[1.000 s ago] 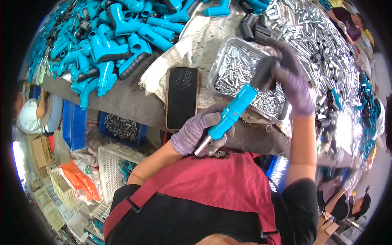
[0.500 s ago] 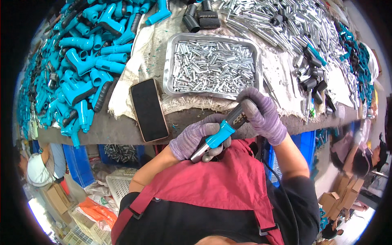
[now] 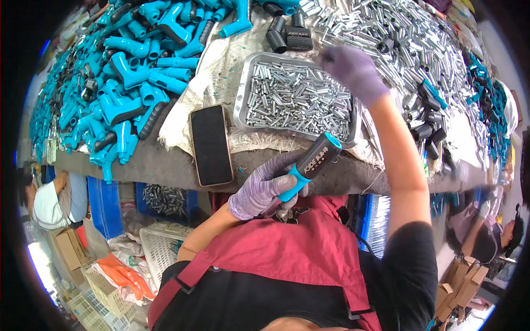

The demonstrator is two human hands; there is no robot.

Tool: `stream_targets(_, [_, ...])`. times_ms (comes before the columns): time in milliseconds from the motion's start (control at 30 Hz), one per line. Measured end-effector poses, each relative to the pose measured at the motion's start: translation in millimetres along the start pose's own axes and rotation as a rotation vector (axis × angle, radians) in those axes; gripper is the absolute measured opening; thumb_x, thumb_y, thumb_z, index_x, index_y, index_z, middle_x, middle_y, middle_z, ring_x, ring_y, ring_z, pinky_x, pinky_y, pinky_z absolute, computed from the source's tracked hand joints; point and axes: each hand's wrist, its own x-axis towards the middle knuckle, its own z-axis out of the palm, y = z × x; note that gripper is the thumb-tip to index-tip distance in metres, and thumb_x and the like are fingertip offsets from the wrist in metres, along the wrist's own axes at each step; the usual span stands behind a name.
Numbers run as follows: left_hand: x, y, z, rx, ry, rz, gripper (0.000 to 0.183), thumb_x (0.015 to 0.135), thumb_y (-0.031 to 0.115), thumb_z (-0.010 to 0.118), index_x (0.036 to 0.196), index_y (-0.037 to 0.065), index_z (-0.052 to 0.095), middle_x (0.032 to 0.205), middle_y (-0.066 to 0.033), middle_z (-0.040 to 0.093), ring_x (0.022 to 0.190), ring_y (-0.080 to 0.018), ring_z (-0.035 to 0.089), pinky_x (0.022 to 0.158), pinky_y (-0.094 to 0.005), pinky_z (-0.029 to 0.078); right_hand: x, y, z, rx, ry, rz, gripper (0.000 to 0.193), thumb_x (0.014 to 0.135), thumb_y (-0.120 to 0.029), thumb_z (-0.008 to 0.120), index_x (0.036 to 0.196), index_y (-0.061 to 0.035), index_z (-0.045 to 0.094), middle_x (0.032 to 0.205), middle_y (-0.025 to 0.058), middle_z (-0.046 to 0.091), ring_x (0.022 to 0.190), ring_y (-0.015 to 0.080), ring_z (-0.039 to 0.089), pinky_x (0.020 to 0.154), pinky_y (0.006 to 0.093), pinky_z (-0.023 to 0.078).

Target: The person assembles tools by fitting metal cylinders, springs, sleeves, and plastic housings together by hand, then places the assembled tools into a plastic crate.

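Observation:
My left hand [image 3: 264, 187], in a purple glove, grips a teal tool handle with a black rubber grip [image 3: 310, 164], held at the table's near edge over my red apron. My right hand [image 3: 351, 70], also gloved, reaches out across the far right corner of a metal tray [image 3: 240, 102] full of small silver tubes [image 3: 298, 99], next to a big heap of silver metal parts [image 3: 381, 33]. Whether its fingers hold anything I cannot tell; they are blurred.
A black phone [image 3: 210, 144] lies face up on the table's near edge. A large pile of teal handles [image 3: 118, 77] covers the left. Black grips [image 3: 287, 33] and teal-black parts [image 3: 428, 118] lie around the tray. Crates, boxes and another person [image 3: 52, 201] are below left.
My right hand let go of the handle's black end and moved up and out past the tray to the silver parts. The left hand keeps the handle near my chest.

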Motion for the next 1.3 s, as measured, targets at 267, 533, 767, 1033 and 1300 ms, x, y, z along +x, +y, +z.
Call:
stream_targets(267, [-29.0, 0.1, -10.5, 0.101, 0.119, 0.132, 0.065, 0.078, 0.031, 0.064, 0.133, 0.011, 0.035, 0.083, -0.0131, 0.057, 0.055, -0.0148, 0.054, 0.042, -0.0241, 0.044, 92.4, 28.1, 26.8, -0.215, -0.255, -0.042, 0.048, 0.077, -0.043, 0.054, 0.103, -0.0031, 0.062, 0.105, 0.0181, 0.061, 0.1, 0.0324, 0.058, 0.086, 0.0392, 0.045])
stream_targets(533, [-29.0, 8.4, -22.5, 0.035, 0.11, 0.246, 0.059, 0.085, 0.023, 0.059, 0.135, 0.01, 0.032, 0.087, -0.013, 0.057, 0.055, -0.0133, 0.054, 0.044, -0.0246, 0.045, 27.7, 56.2, -19.8, 0.327, 0.142, 0.158, 0.035, 0.081, -0.03, 0.06, 0.102, -0.0019, 0.06, 0.095, 0.0146, 0.064, 0.091, 0.0277, 0.062, 0.083, 0.0349, 0.046])
stream_targets(767, [-19.9, 5.0, -27.9, 0.211, 0.128, 0.241, 0.072, 0.076, 0.033, 0.066, 0.134, 0.006, 0.032, 0.082, -0.014, 0.058, 0.053, -0.0147, 0.054, 0.044, -0.0258, 0.046, -116.6, -0.2, -34.5, 1.22, -0.076, -0.186, 0.021, 0.086, -0.017, 0.057, 0.104, -0.0048, 0.059, 0.086, 0.003, 0.063, 0.074, 0.009, 0.058, 0.068, 0.0223, 0.046])
stream_targets(1033, [-14.9, 5.4, -24.7, 0.35, -0.018, 0.182, 0.056, 0.082, 0.021, 0.063, 0.131, 0.008, 0.04, 0.088, -0.0065, 0.057, 0.058, -0.0077, 0.05, 0.052, -0.022, 0.042, -152.4, -6.4, -44.2, 0.731, -0.062, -0.303, 0.021, 0.087, -0.018, 0.057, 0.1, -0.0021, 0.059, 0.075, 0.0071, 0.062, 0.069, 0.0138, 0.06, 0.064, 0.0273, 0.047])
stream_targets(1300, [-23.8, 23.7, -14.8, 0.75, 0.083, 0.18, 0.057, 0.081, 0.027, 0.063, 0.129, 0.004, 0.041, 0.103, -0.0103, 0.057, 0.082, -0.0165, 0.058, 0.073, -0.0294, 0.047, -152.3, -28.1, -40.0, 0.549, 0.105, -0.366, 0.02, 0.08, -0.024, 0.064, 0.087, -0.005, 0.061, 0.068, 0.0124, 0.059, 0.062, 0.0278, 0.06, 0.057, 0.0338, 0.047])
